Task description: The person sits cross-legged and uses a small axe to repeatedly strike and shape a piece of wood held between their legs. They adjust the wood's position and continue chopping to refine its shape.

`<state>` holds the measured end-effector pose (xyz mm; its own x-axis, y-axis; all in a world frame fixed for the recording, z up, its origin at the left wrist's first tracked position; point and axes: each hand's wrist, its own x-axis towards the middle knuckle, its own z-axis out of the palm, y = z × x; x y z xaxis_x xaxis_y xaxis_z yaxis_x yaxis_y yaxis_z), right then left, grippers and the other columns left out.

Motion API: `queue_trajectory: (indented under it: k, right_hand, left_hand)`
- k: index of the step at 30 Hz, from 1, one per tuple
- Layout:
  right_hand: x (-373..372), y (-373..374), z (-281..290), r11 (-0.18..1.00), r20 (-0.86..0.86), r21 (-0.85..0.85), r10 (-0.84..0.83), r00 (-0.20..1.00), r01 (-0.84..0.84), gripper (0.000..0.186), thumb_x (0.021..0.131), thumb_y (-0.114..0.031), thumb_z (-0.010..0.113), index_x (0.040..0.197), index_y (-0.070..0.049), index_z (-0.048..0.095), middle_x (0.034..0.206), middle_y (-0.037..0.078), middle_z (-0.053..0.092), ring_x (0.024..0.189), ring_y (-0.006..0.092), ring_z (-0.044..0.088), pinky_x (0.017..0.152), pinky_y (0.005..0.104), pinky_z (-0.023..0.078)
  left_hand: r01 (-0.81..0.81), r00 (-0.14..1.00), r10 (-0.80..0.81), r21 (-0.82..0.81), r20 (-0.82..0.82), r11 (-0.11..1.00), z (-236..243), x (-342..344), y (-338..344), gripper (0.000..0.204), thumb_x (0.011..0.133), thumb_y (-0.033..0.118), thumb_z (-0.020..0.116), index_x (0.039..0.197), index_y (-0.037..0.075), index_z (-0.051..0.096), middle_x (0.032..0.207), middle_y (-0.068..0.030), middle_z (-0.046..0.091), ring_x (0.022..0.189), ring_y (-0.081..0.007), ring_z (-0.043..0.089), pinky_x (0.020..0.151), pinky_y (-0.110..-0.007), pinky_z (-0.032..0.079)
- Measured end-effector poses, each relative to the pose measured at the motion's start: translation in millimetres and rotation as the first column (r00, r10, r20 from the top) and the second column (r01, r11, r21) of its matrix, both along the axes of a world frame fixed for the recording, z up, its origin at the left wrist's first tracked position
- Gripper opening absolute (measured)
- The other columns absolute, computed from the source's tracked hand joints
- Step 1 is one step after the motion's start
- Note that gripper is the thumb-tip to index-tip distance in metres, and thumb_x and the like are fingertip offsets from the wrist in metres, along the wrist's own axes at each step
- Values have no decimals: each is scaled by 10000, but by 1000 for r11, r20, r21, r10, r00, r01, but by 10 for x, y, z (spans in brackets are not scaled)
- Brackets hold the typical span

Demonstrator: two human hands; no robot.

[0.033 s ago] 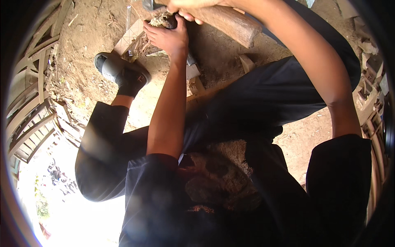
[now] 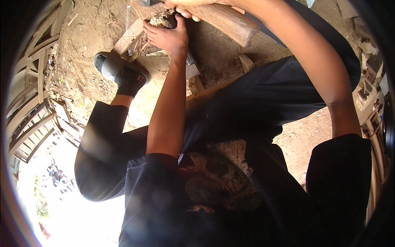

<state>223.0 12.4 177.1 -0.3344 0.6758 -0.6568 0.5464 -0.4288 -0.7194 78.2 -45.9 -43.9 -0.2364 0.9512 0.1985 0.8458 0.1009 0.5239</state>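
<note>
At the top edge my right hand [image 2: 181, 4] is closed around a thick wooden handle [image 2: 224, 22], whose butt end points down to the right. A dark metal head [image 2: 149, 2] shows at the other end, partly cut off by the frame; I cannot tell its exact kind. Just below it, my left hand [image 2: 169, 40] grips a rough lump of wood [image 2: 161, 19], ragged and tan on top, dark beside the thumb. The fingers lie on its left side and the thumb on its right. What the lump rests on is mostly hidden.
A pale plank [image 2: 128, 38] lies beside my shoe [image 2: 111, 68], with wood shavings [image 2: 142, 46] near it. Wooden blocks [image 2: 196, 84] stand between my legs. Stacked slatted wood [image 2: 29, 107] lines the left, more timber [image 2: 370, 103] the right. The ground is bare dirt.
The wooden handle and metal head have shifted very slightly up and to the left with my right hand. My left hand and the lump have stayed put.
</note>
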Motion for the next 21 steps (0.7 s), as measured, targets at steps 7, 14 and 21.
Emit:
queue_trajectory:
  k: [7,14,21]
  right_hand:
    - [-142,-32,-374,998,-25,-13,55,998,-55,270,792,-140,504,711,74,647,699,189,659,599,277,645,571,405,509]
    - [-69,-1,-303,997,-96,26,-72,993,75,276,808,-135,498,723,80,648,683,189,653,578,268,637,551,398,505]
    - [-177,-69,-484,994,-11,-90,58,998,-59,297,857,-186,533,766,68,656,703,161,662,562,250,629,523,376,508]
  left_hand:
    - [15,1000,-15,-15,10,1000,90,-72,-46,898,738,371,631,1388,-102,231,1379,-293,363,1282,-440,367,1049,-538,300]
    - [36,993,-26,-86,112,996,71,-57,-20,1156,681,593,727,1420,-108,181,1420,-336,289,1320,-468,305,1093,-557,231]
    - [57,993,-46,-99,112,993,53,-86,-72,1149,690,564,738,1428,-104,162,1441,-332,260,1341,-463,277,1097,-562,218]
